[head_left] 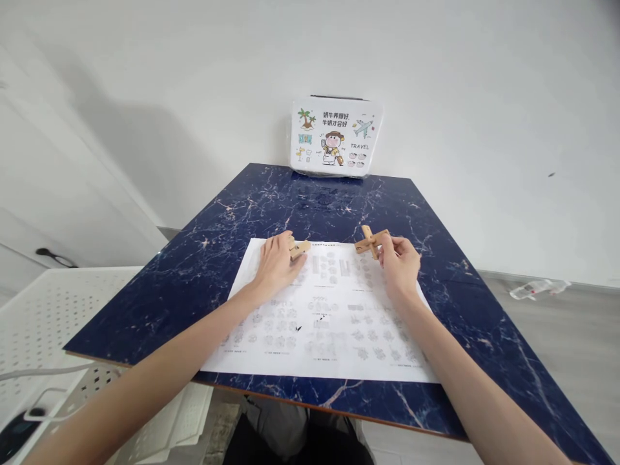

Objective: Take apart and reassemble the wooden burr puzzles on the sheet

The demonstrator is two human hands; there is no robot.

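Note:
My left hand (279,259) is at the upper left of a printed instruction sheet (334,355), its fingers closed around a short notched wooden puzzle piece (301,250). Part of that piece is hidden under the fingers, so I cannot tell whether it is one stick or more. Over the sheet's upper right, my right hand (401,261) pinches the right end of crossed wooden puzzle pieces (370,242). These notched sticks fit together in a cross shape, apart from the piece on the left. Rows of small assembly drawings cover the paper, which lies flat.
A blue marble-patterned table (310,200) carries the sheet. At its far edge a white cartoon-printed case (336,139) stands against the wall. A white perforated rack (92,284) with a cable is at the left. Clear plastic packaging (538,289) lies on the floor to the right.

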